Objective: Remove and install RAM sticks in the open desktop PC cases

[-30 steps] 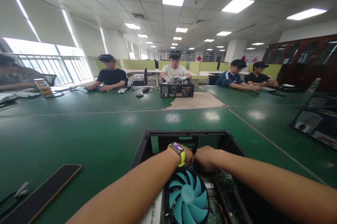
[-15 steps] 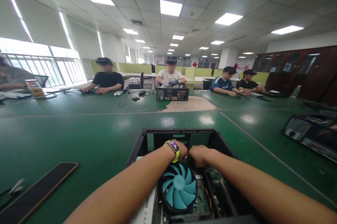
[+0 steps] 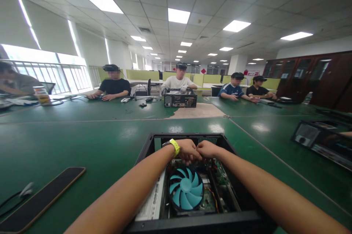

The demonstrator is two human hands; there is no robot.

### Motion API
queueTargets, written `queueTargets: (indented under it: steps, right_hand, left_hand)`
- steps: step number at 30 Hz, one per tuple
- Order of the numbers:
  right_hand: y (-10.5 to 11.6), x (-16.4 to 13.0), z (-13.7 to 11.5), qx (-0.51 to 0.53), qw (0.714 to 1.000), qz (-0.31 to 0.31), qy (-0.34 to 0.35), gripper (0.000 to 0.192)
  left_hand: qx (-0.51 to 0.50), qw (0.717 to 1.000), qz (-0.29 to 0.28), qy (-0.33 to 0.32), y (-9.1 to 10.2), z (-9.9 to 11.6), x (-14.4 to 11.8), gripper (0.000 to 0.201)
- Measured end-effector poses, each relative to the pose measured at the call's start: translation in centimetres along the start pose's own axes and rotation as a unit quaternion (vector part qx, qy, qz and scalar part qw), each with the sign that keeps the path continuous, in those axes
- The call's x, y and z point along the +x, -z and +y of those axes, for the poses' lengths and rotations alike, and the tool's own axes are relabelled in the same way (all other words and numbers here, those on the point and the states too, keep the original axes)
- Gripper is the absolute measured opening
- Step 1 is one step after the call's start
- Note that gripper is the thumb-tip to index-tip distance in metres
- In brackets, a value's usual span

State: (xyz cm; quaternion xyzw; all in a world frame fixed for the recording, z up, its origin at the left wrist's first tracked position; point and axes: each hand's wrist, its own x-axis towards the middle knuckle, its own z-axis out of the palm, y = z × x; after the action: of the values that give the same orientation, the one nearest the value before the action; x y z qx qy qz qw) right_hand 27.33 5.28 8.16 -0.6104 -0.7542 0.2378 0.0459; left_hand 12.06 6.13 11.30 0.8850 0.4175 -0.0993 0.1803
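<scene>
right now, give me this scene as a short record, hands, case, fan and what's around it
left hand: over the far part of the case, fingers bent, yellow-banded watch at the wrist
right hand: beside the left, fingers curled
held item: cannot tell
case: black, open at the top, on the green table
fan: turquoise blades, inside the case, nearer the wearer than the hands
left of case: flat dark panel

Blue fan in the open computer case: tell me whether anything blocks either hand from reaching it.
Nothing visible does. The left hand and right hand are over the far part of the computer case, just beyond the blue fan, whose blades are uncovered.
</scene>
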Motion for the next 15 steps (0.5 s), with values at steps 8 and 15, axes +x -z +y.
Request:
queueTargets:
  steps: [8, 15]
  right_hand:
    - [-1.2, 1.3, -0.2, 0.058, 0.998, -0.027, -0.009, 0.025]
    - [-1.9, 0.5, 0.1, -0.081, 0.994, -0.016, 0.067, 0.01]
  left_hand:
    - [0.033, 0.999, -0.023, 0.031, -0.2, -0.7, 0.2, 0.05]
    - [0.136, 0.989, -0.02, 0.056, -1.1, -0.2, 0.9, 0.027]
